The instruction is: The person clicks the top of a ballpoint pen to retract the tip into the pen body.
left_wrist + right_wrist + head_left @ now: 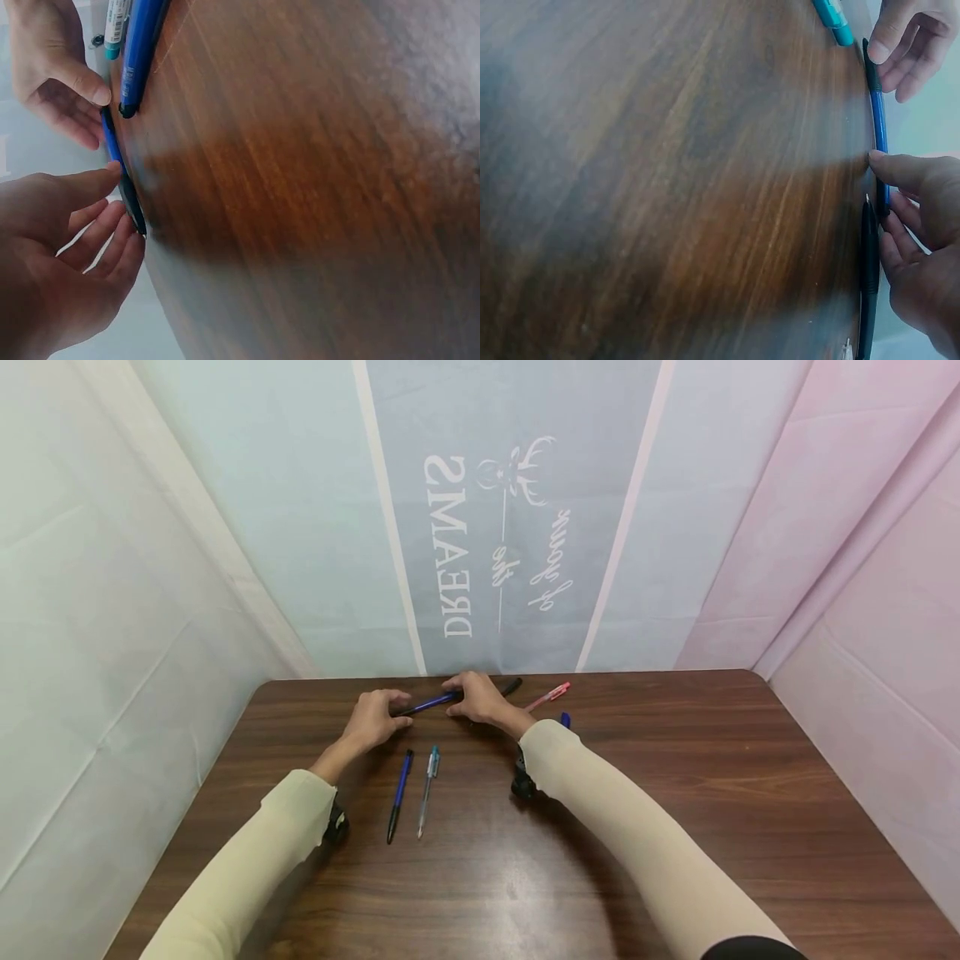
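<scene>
Both hands hold one blue pen [433, 702] with a black grip near the far side of the table. My left hand [371, 720] pinches its black grip end between thumb and fingers, plain in the left wrist view, where the tip [141, 225] pokes past the fingers. On the other end, my right hand [482, 697] pinches the barrel with the thumb on the near side, as the right wrist view shows. Nearer to me lie a second blue pen [401, 793] and a clear pen with a teal top [430, 789], side by side.
Beyond the right hand lie a black pen [513, 686] and a pink-red pen [555, 692]. A blue pen end [565, 720] shows behind the right sleeve, which hides the rest. The brown wooden table [705, 793] meets a printed cloth [517, 643] at its far edge.
</scene>
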`<state>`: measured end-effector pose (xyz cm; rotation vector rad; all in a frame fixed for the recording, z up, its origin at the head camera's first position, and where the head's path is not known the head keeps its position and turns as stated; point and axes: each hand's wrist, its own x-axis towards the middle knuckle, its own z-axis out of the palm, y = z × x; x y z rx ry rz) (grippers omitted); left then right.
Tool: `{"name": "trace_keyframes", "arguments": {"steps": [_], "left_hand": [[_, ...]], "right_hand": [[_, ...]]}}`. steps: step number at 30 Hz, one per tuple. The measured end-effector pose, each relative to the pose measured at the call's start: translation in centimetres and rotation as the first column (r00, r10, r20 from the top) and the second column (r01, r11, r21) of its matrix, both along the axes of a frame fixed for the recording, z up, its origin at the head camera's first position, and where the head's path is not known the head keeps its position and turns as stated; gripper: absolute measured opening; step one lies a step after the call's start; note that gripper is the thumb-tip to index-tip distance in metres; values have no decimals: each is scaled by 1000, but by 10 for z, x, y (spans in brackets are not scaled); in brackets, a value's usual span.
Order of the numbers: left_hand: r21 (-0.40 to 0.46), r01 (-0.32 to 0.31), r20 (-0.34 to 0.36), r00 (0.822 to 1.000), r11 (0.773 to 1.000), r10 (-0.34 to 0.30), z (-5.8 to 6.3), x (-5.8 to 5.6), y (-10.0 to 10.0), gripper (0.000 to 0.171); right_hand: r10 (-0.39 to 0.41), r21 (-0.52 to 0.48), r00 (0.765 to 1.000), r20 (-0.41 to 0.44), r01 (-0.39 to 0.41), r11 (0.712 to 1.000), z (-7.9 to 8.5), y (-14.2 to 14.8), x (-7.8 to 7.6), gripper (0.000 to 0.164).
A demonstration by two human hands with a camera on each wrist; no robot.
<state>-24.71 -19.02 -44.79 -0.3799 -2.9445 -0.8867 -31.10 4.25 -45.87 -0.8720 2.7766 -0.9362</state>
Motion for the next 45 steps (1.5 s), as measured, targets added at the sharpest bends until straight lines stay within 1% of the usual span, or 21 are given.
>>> {"name": "trace_keyframes", "arguments": {"steps": [2, 6, 9, 14, 17, 24, 27, 33, 40, 45], "left_hand": [[1, -9, 6, 1000, 1000, 9, -1, -1, -1, 38], [5, -27, 17, 999, 1000, 27, -1, -2, -3, 33], [2, -35, 7, 999, 999, 35, -1, -2, -2, 28], [1, -45, -11, 999, 999, 45, -1, -2, 1, 22], [2, -51, -23, 998, 999, 51, -3, -2, 2, 19], [-23, -55, -51, 997, 998, 54, -5, 1, 2, 13], [-38, -48, -57, 997, 998, 46, -4, 1, 3, 12], [-27, -45, -67, 997, 999, 43, 0, 5, 6, 10], [-6, -46, -72, 996, 999, 45, 5, 9, 7, 10], [3, -45, -52, 998, 999, 46, 7, 13, 8, 10]], "right_hand": [[-2, -7, 1000, -1, 2, 1000, -1, -1, -1, 46], [-12, -14, 999, -33, 12, 1000, -2, -3, -1, 41], [-29, -16, 999, -46, 28, 999, -1, -5, 1, 37], [-58, -26, 998, -21, 58, 998, -2, -6, 1, 30], [-64, -29, 998, -22, 63, 998, -3, -7, 2, 25], [-36, -18, 999, -27, 36, 999, -2, -8, 5, 14], [-19, -1, 999, -45, 19, 1000, -2, -7, 6, 13], [13, 29, 997, -71, -11, 1000, -1, -5, 5, 12], [31, -3, 996, -82, -32, 999, 1, -2, 3, 10], [35, -43, 998, -53, -38, 998, 4, 2, 4, 11]]}}
